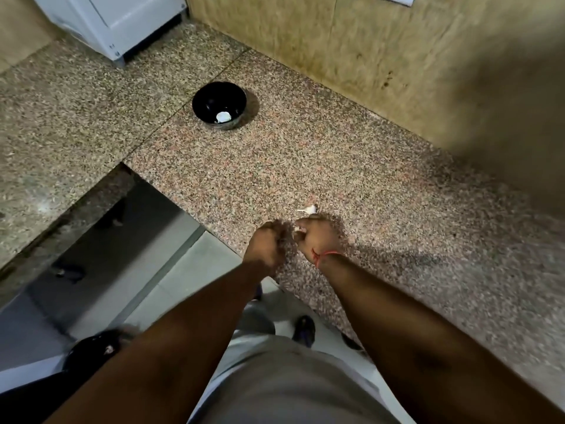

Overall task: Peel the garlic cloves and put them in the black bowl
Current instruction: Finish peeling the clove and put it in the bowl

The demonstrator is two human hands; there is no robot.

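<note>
Well short of the round glossy black bowl [219, 105], the right hand [318, 237] pinched a small white garlic clove [297, 229]; the left hand [266, 241] was curled beside it, its hold unclear.

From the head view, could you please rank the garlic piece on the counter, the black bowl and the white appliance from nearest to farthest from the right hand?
1. Garlic piece: on the counter just beyond the right hand.
2. Black bowl: farther back, to the left, one white piece inside.
3. White appliance: far back-left corner.
</note>
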